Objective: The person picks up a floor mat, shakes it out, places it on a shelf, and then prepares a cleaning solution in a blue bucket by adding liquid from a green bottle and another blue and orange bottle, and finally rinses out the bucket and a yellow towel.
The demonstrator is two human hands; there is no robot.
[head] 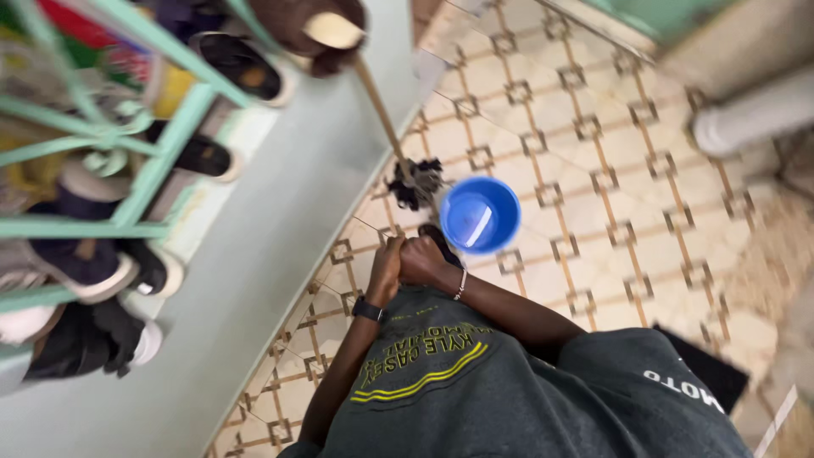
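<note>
Patterned floor tiles (610, 212), cream with brown square motifs, fill the ground ahead of our hands, and a pale grey wall (280, 254) runs along our left side. Our left hand (386, 270) and right hand (424, 259) are pressed together in front of the grey shirt (475, 390), both closed in fists. They appear to grip something thin, possibly a cord or a piece of fabric, but we cannot tell what it is.

Just beyond the hands stands a blue bucket (480, 215), upright, its open mouth facing up; something pale shows inside. Just past the left hand lies the dark mop head (415, 182), touching the floor close beside the bucket. Its wooden handle (377, 106) slants away from us, up and to the left, the long axis running from the mop head to a pale rounded top end (332, 30) leaning near the wall.

We judge the work in hand to be preparation at the bucket, with the mop itself untouched. A next move would call for a free hand to reach forward for the leaning handle without knocking the bucket.

Further left of the hands, a green metal rack (127, 153) holds several shoes.
</note>
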